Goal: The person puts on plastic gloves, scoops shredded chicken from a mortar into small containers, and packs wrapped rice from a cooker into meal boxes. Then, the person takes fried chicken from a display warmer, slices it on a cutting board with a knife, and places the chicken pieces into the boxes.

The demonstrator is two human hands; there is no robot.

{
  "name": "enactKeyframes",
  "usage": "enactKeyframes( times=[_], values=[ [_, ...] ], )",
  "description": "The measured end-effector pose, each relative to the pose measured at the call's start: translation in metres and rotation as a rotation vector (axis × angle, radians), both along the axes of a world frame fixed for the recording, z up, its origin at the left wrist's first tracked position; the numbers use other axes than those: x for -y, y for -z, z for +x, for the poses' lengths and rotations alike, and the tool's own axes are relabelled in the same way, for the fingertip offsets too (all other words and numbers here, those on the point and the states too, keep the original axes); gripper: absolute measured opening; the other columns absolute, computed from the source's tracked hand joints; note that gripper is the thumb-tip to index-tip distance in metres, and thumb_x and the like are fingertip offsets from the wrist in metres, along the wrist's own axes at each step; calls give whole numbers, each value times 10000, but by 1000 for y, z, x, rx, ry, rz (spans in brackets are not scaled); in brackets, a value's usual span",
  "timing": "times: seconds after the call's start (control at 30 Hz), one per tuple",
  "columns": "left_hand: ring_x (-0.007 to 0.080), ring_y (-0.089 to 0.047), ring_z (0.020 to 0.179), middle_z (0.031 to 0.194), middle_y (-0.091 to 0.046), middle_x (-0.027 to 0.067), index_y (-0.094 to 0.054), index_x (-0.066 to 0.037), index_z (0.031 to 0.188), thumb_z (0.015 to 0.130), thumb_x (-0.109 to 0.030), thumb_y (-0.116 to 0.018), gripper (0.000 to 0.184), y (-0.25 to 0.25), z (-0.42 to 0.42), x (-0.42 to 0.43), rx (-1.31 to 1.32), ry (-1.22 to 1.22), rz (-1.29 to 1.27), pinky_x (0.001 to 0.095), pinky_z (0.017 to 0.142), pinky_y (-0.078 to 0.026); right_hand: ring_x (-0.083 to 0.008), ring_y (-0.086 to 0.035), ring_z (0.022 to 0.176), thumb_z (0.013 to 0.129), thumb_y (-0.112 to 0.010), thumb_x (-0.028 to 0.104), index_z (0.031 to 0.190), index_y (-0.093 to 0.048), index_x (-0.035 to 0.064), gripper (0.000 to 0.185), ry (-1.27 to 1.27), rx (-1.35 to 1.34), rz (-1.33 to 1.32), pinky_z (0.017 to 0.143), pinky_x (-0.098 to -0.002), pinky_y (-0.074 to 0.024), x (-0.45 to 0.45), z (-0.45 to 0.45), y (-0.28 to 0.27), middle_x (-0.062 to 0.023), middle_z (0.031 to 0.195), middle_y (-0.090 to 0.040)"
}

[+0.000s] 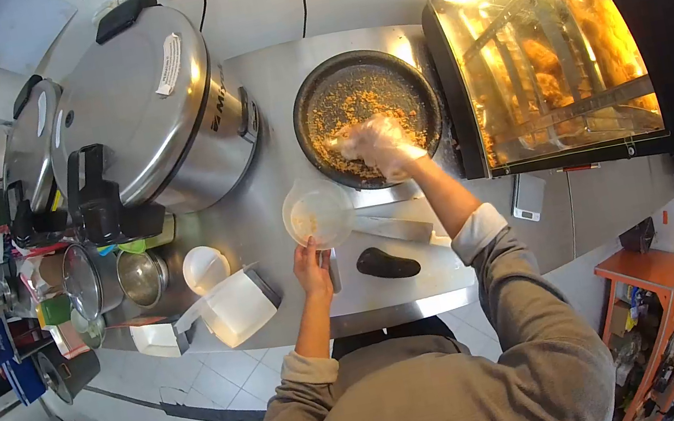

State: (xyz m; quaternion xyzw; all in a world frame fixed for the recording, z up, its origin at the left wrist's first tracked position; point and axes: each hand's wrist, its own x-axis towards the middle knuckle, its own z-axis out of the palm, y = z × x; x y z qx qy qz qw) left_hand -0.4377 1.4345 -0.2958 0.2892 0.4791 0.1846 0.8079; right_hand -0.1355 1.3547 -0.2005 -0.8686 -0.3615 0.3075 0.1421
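Gathering orange crumbs (361,101), seemingly: gloved right hand (382,145) reaches into the black pan (358,61), just toward 5 o'clock from centre; whether its fingers grasp any, can't tell. Left hand (311,266) grips the clear bowl (330,212) at the pan's 7 o'clock. Next move probably calls for a steady bowl.

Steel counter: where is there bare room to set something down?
Bare steel counter shows between the large silver cooker and the round black pan, and right of the grey rectangular scale. Crowded: around the translucent plastic bowl, broad steel blade and black oblong object.
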Motion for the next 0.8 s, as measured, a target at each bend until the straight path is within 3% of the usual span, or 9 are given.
enactKeyframes(
  times=[0.07, 0.17, 0.23, 0.33, 0.43, 0.5, 0.6, 0.77, 0.8],
  values=[
    [151, -576, 1023, 1106, -599, 35, -559, -96, 1166, 895, -225, -682, 324, -7, 0, 0, 21, -22, 2, 327, 861, -500, -188, -642, 760, 875, -630, 317, 1039, -699, 80, 297, -360, 504, -10, 706, -296, -522, -7, 39, 13, -117, 886, -695],
    [155, -578, 1022, 1103, -597, 36, -555, -93, 1167, 894, -227, -682, 329, -14, -1, 3, 36, -31, -15, 331, 865, -498, -114, -614, 743, 826, -700, 164, 992, -709, 35, 211, -59, 72, 230, 722, -275, -520, 22, 56, -69, -49, 870, -710],
    [156, -579, 1021, 1099, -596, 37, -552, -88, 1169, 896, -222, -679, 330, -17, -2, 4, 31, -30, -25, 331, 865, -498, -105, -588, 707, 815, -691, 122, 909, -717, 43, 125, 89, 86, 231, 677, -256, -502, 43, 88, -44, -45, 794, -694],
    [152, -580, 1020, 1097, -596, 39, -547, -81, 1179, 901, -203, -672, 328, -16, 0, 7, 32, -25, -35, 322, 861, -500, -139, -591, 753, 847, -619, 81, 1007, -681, 39, 177, -344, 613, 38, 696, -271, -491, 68, 130, 27, -43, 865, -677],
    [146, -582, 1014, 1103, -597, 39, -539, -78, 1191, 903, -188, -670, 336, -8, 1, 9, 54, -13, -52, 309, 854, -503, -337, -507, 1223, 749, -626, 92, 1277, -557, 167, 538, 704, -323, 465, 1012, -368, -429, 63, 86, 23, -137, 1309, -545],
    [142, -585, 1004, 1103, -599, 38, -536, -80, 1194, 902, -182, -671, 337, -7, 3, 12, 57, -11, -53, 301, 849, -504, -348, -463, 1273, 791, -585, 131, 1363, -480, 125, 582, -179, 578, 37, 1047, -420, -396, 81, 73, 46, -169, 1408, -456],
    [137, -588, 984, 1094, -598, 33, -531, -84, 1198, 899, -195, -678, 351, -4, 5, 17, 103, -16, -48, 291, 845, -502, -366, -481, 1214, 747, -601, 70, 1347, -462, 57, 615, 220, 437, 172, 1000, -479, -414, 78, 24, 85, -214, 1290, -511],
    [129, -587, 980, 1098, -600, 33, -536, -92, 1177, 894, -203, -685, 338, -14, 15, 23, 35, -87, -76, 288, 844, -502, -375, -550, 969, 781, -600, 73, 1031, -561, 23, 258, 427, 647, 478, 845, -466, -451, 23, -58, 86, -203, 1017, -561],
    [128, -586, 980, 1101, -600, 34, -536, -92, 1173, 893, -203, -686, 336, -15, 18, 23, 39, -112, -74, 289, 844, -502, -387, -556, 933, 816, -584, 117, 1036, -572, 21, 240, 599, 416, 519, 806, -469, -456, 10, -60, 94, -215, 1043, -572]
  ],
)
